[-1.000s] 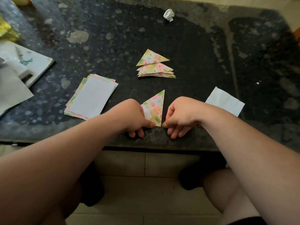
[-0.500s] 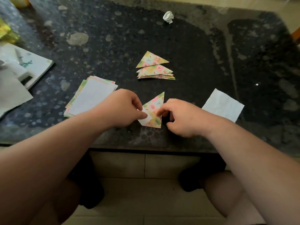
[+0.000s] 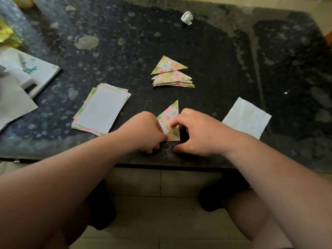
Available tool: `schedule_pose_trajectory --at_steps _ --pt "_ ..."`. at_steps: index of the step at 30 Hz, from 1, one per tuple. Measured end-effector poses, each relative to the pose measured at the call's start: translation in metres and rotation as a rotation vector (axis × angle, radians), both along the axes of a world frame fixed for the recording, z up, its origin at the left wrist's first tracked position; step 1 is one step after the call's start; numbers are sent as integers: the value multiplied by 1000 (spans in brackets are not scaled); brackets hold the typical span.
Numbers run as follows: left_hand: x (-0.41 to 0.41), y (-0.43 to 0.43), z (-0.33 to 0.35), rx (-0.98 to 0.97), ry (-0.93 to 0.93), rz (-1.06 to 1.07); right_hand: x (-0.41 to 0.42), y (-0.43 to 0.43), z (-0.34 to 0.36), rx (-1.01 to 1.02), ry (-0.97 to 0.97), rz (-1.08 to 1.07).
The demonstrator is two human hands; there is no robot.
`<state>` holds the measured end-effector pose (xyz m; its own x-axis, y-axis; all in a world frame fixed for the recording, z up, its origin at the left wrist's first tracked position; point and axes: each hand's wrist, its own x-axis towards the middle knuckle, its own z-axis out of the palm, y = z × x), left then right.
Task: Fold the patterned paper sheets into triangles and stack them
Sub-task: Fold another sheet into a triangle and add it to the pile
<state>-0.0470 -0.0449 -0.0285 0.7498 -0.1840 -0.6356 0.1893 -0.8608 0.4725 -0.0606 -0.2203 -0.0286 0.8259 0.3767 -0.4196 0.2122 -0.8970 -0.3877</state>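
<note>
A patterned paper triangle [image 3: 171, 115] lies near the table's front edge, its point aimed away from me. My left hand [image 3: 143, 130] pinches its lower left part, where a white underside shows. My right hand [image 3: 197, 132] presses a fingertip on its middle from the right. Farther back sits a stack of folded patterned triangles [image 3: 172, 74]. To the left lies a pile of unfolded sheets [image 3: 101, 109], white side up with patterned edges showing.
The dark speckled table [image 3: 215, 56] holds a white paper sheet [image 3: 247, 117] at right, a crumpled white paper ball [image 3: 187, 17] at the back, and white papers and packaging [image 3: 23, 76] at the left edge. My knees and tiled floor show below.
Both hands moved from the triangle's bottom corners up onto it. My right fingertip now presses its middle, and my left fingers have slid to the lower left flap.
</note>
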Motion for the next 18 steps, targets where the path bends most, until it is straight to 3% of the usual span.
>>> schedule_pose_trajectory --at_steps 11,15,18 --pt "-2 1 7 -288 215 428 -13 1 -17 79 -385 2" --pt "-3 4 10 -266 142 302 -13 -7 -33 140 -465 13" --pt "4 17 21 -74 -178 17 -15 -10 -36 179 -475 12"
